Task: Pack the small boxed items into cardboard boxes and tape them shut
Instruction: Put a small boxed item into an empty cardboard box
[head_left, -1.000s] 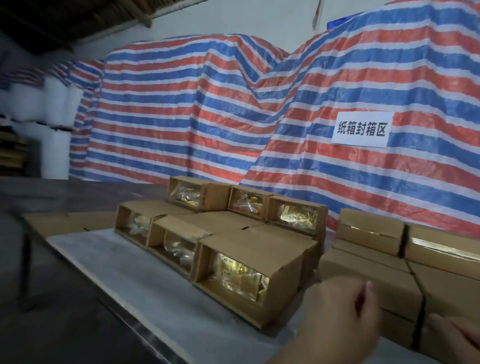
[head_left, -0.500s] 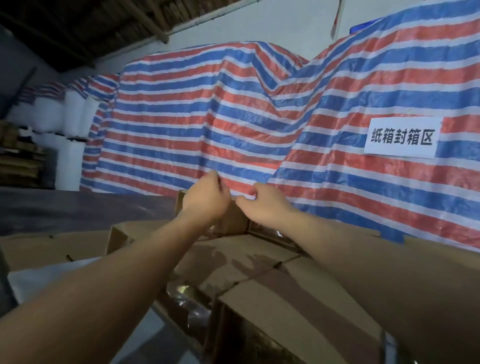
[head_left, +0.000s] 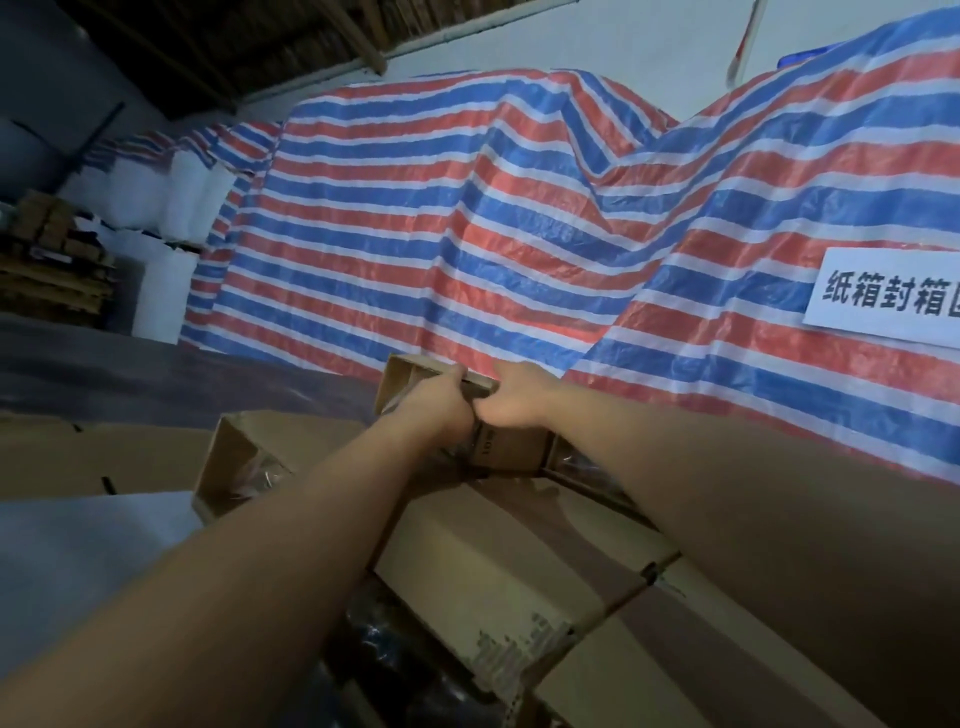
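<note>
Lying at the far edge of the stack with its long axis left-right, the small box (head_left: 498, 451) is gripped by left hand (head_left: 439, 410) and right hand (head_left: 514, 402), its windowed face turned nearward.

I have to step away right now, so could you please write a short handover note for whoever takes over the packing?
Left hand and right hand: both grip the small brown windowed cardboard box at the far end of the stack.
More brown windowed boxes lie nearer, beside closed plain cardboard cartons, in front of the red, white and blue striped tarpaulin.
Done: nothing visibly packed or taped.
Left: pack the small boxes, tape cartons.
</note>
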